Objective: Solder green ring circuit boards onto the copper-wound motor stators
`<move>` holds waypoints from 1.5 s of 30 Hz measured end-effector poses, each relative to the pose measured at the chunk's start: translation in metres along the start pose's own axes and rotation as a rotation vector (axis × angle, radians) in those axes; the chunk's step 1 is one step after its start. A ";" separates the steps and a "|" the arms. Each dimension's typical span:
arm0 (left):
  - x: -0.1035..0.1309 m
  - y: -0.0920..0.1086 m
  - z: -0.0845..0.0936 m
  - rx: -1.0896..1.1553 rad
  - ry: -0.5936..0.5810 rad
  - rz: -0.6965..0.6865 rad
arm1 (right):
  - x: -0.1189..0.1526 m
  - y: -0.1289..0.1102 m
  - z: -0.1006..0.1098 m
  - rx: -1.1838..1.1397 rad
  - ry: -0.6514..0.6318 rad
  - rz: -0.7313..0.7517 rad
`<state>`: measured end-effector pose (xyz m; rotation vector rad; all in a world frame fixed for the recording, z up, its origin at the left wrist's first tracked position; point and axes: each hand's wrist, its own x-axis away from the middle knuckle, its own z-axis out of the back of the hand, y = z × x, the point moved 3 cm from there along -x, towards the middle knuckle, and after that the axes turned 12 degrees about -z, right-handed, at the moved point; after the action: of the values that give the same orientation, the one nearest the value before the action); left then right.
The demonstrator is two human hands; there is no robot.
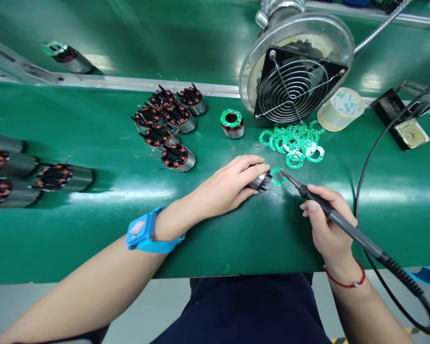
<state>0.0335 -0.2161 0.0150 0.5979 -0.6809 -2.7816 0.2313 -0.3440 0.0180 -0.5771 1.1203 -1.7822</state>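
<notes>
My left hand (232, 184) is wrapped round a metal motor stator (259, 180) lying on its side on the green table. Just right of the stator's wire end lies a green ring board (278, 177); whether they touch I cannot tell. Between the fingers and thumb of my right hand (327, 222) is a soldering iron (354, 232), its tip at the ring board's upper right edge. A pile of green ring boards (295, 141) lies behind it. One stator with a green board on top (232, 124) stands upright behind my left hand.
Several stators (177, 117) stand at the back left, more (12, 162) at the far left. A fan (292, 86) hangs over the back. A tape roll (341, 109) and a soldering stand (401, 119) are at the right. The iron's black cable (365, 167) loops on the right.
</notes>
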 end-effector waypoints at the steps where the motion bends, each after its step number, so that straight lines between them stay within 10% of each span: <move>1: 0.000 0.000 0.000 -0.003 0.001 0.001 | 0.000 -0.001 -0.001 0.016 -0.002 0.024; 13: 0.000 0.002 0.002 0.165 0.123 0.237 | -0.018 -0.014 -0.016 0.250 -0.265 -0.156; 21: 0.001 0.011 0.000 0.238 0.010 0.215 | -0.016 -0.027 -0.035 -0.240 -0.068 -0.101; 25: 0.000 0.012 0.001 0.126 -0.019 0.186 | -0.020 -0.026 -0.043 -0.360 -0.225 -0.054; 29: -0.001 0.009 0.006 0.281 -0.050 0.225 | -0.014 -0.028 -0.046 -0.187 -0.340 0.072; 33: -0.007 0.010 0.009 0.378 -0.037 0.336 | 0.002 -0.030 -0.040 0.166 -0.191 0.201; 39: -0.010 0.018 0.008 0.273 -0.131 0.481 | 0.010 -0.021 -0.028 0.493 -0.224 0.117; 45: -0.006 0.024 0.012 0.221 -0.255 0.402 | -0.003 -0.019 -0.009 0.332 -0.408 -0.077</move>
<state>0.0364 -0.2303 0.0383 0.1176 -1.0414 -2.4396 0.2172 -0.3347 0.0307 -0.7444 0.5178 -1.7628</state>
